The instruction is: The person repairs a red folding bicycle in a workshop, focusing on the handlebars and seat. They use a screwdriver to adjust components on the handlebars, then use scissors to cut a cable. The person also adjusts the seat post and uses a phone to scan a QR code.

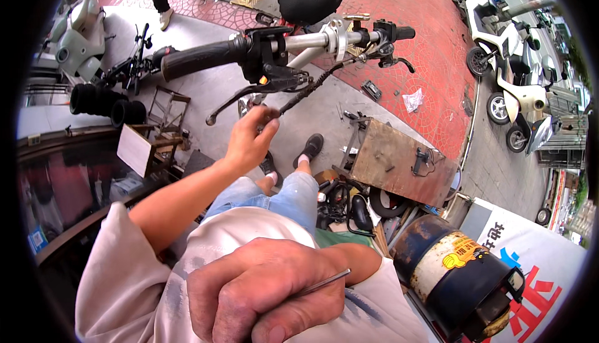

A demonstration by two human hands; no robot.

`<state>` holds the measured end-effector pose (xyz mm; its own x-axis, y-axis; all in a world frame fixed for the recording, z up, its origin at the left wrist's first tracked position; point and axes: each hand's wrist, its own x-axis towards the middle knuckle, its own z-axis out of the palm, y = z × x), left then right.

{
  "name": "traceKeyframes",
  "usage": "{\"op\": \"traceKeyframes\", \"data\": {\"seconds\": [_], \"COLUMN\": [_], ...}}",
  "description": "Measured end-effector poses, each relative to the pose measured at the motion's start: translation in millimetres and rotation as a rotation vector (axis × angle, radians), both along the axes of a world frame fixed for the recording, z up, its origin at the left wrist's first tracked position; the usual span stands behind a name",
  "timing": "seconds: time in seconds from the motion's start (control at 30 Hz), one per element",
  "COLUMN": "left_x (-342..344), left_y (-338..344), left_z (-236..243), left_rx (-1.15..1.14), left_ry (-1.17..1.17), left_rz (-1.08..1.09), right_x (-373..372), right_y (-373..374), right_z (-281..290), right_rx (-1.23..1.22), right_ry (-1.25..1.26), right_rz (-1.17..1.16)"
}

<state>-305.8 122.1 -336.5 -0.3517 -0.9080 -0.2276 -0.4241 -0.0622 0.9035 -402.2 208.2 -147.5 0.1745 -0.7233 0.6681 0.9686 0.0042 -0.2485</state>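
Where the near side is concerned, room is limited by the pale shirt (218, 234), in front of which the right hand (262, 287) is raised close to the camera; its grip is clenched on a thin metal rod (324, 282). Concrete floor (293, 137) shows between the left hand (249, 137) and the wooden worktop (387, 149), whose near edge borders the working area to the right. A dark tool (422, 163) with a cord lies on that worktop, and a rusty drum (437, 262) stands nearer the person on the same side. Red paving (430, 49) extends past the right end of the handlebar (299, 43). The handlebar is located ahead of the person, beyond both hands; its long axis runs left to right, the right end somewhat higher in view. Its left lever (232, 101) points down and leftward, below the black handle sleeve (203, 57). A black wrapped cable (310, 88) slants from below the handlebar's right half down-left to the left hand's fingertips. These are curled at the cable's lower end; whether that grip is closed on it cannot be told. The rod points up and to the right, its bare tip projecting past the fingers.
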Motion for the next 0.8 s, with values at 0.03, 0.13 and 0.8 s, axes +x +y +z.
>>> {"op": "traceKeyframes", "data": {"seconds": [0.03,0.13,0.8], "left_x": [-7.8,-32.9,-45.2], "left_y": [-5.5,-19.3,-54.4], "left_z": [-11.1,-30.8,-48.9], "left_rx": [-0.097,-0.275,0.450], "left_ry": [-0.041,-0.120,0.353], "left_rz": [-0.023,-0.075,-0.199], "right_x": [1.2,14.3,-127.3], "right_y": [0.6,3.0,-41.1], "right_z": [-2.0,-12.7,-226.8], "right_rx": [-0.019,-0.031,0.984], "right_ry": [-0.021,-0.093,1.137], "right_rz": [-0.029,-0.089,-0.685]}}
